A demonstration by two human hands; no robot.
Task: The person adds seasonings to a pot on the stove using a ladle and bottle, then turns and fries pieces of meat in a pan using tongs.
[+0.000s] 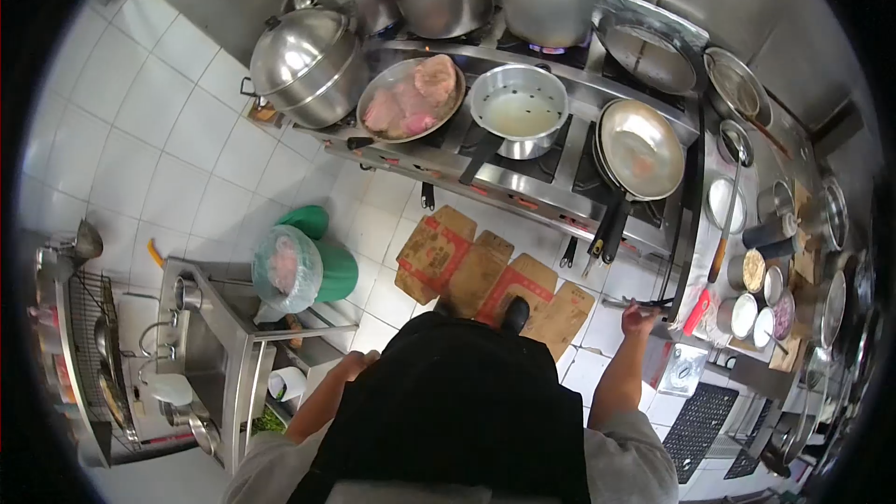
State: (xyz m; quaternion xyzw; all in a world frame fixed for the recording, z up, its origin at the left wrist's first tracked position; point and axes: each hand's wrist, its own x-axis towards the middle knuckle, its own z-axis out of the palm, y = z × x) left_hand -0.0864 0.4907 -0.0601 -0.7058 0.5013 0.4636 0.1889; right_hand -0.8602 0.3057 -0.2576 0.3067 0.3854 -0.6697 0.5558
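My right hand (639,319) is out to the right, beside the counter end. Its fingers are closed around what look like dark metal tongs (653,303). Low at my side, my left hand (355,366) is near the steel sink stand; its fingers are mostly hidden against the black apron (448,411). Ahead on the stove (448,157) is a pan of raw-looking meat (411,103). Beside it stands a saucepan (519,112) of pale liquid with dark bits. Stacked frying pans (640,151) sit at the right, handles toward me.
Large pots, including a stockpot (546,0) over a flame, line the back burners. A domed steamer (303,65) stands left. Flattened cardboard (490,271) covers floor tiles. A lined green bin (336,271) is left, before the sink (201,345). Seasoning bowls (744,315) crowd the right counter.
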